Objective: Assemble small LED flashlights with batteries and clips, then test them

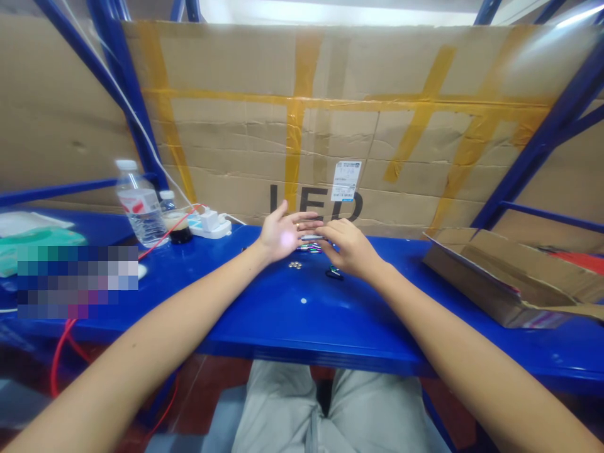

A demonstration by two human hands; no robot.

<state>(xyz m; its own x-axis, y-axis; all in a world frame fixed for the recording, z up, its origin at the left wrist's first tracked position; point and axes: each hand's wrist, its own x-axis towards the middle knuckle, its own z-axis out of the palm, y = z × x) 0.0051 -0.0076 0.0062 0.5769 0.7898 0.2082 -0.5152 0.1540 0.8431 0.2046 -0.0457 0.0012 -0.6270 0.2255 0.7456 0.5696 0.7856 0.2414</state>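
Observation:
My left hand (282, 234) is held palm up over the blue table, with its fingers stretched out and apart and a ring on one finger. Close beside its fingertips, my right hand (348, 246) is closed in a pinch on a slim silvery rod (312, 237); its exact kind is too small to tell. Behind and below the hands lie shiny metallic pieces (310, 248), partly hidden. Several small round silver pieces (295, 265) sit in a cluster on the table. Under my right hand is a small dark loop-shaped piece (335, 273), and nearer me a single small white disc (303, 301).
An open cardboard box (500, 283) stands on the right of the blue table (264, 314). At left are a water bottle (141, 207), a smaller bottle (178, 220) with dark liquid, and a white power strip (210, 224). A large taped cardboard sheet (226, 145) rises behind.

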